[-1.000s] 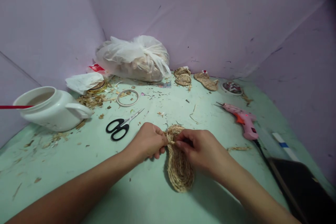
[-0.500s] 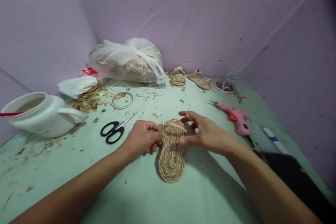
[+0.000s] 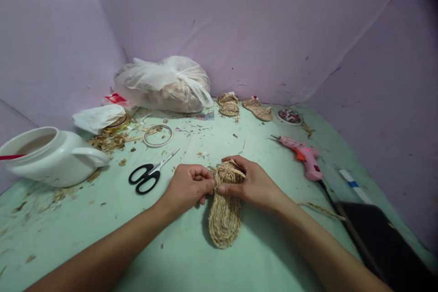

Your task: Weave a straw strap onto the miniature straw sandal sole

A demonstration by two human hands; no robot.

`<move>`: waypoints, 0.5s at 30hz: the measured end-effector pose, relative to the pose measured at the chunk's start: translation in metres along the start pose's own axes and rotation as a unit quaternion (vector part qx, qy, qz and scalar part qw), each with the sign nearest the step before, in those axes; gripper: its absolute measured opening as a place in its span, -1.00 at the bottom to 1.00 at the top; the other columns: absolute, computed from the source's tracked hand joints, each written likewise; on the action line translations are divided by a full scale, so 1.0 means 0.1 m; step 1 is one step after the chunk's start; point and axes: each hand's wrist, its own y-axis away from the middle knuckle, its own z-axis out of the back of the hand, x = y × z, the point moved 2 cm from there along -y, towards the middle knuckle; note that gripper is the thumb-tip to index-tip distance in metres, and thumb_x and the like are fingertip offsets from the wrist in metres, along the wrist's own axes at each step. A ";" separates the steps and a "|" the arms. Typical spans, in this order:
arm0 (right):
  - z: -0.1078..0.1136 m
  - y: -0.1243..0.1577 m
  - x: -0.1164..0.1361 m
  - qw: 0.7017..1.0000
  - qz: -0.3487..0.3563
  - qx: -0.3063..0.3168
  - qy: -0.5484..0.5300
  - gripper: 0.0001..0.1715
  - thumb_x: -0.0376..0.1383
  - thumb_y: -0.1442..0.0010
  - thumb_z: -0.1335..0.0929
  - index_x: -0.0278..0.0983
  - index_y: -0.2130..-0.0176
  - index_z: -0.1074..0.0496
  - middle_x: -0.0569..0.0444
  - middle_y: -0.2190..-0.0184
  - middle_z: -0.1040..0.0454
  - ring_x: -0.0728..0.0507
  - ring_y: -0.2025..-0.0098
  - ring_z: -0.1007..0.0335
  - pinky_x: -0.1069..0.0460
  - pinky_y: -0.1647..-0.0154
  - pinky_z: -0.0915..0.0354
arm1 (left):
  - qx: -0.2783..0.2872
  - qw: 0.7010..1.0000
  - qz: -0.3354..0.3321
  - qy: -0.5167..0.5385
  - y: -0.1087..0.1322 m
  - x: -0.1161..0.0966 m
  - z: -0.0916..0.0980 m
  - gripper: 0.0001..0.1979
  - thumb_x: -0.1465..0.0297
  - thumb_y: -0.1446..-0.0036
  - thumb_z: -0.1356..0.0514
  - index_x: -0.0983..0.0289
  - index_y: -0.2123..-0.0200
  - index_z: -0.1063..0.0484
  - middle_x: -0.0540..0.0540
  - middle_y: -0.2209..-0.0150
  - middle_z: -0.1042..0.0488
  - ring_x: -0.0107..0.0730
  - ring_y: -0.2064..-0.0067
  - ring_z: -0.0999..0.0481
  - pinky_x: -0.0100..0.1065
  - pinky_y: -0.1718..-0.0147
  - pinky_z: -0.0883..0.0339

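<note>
A small woven straw sandal sole lies flat on the pale green table, its toe end pointing away from me. My left hand is curled and pinches the left edge of the toe end. My right hand is wrapped over the toe end from the right, thumb and fingers closed on the straw braid there. Both hands meet at the sole's far end, and the heel end lies free toward me.
Black scissors lie left of my hands, a pink glue gun right. A white jug, tape ring, straw scraps, tied plastic bag and two more woven soles sit farther back. A dark object is at the right edge.
My right hand, which had opened and lifted off the sole half a second ago, has come back down and closed over its toe end. The left hand stayed put.
</note>
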 end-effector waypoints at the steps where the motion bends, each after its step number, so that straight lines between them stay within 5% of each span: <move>1: -0.01 0.00 0.00 1.000 -0.002 0.007 -0.001 -0.39 -0.24 0.24 -0.50 -0.25 0.13 -0.38 0.06 0.32 -0.49 -0.12 0.32 -0.37 0.03 0.33 -0.23 | -0.001 1.000 -0.003 0.003 0.01 0.00 -0.01 -0.91 0.42 0.18 -0.16 0.34 0.56 -0.35 -0.09 0.69 -0.32 -0.65 0.75 -0.23 -0.58 0.80 -0.01; 15: -0.03 -0.02 -0.05 1.000 -0.003 0.021 0.012 -0.43 -0.20 0.25 -0.49 -0.25 0.18 -0.39 0.09 0.36 -0.49 -0.10 0.35 -0.36 0.05 0.37 -0.20 | 0.003 1.000 -0.013 -0.004 0.03 0.03 -0.02 -0.92 0.43 0.15 -0.14 0.34 0.57 -0.33 -0.12 0.71 -0.27 -0.66 0.74 -0.21 -0.57 0.77 -0.04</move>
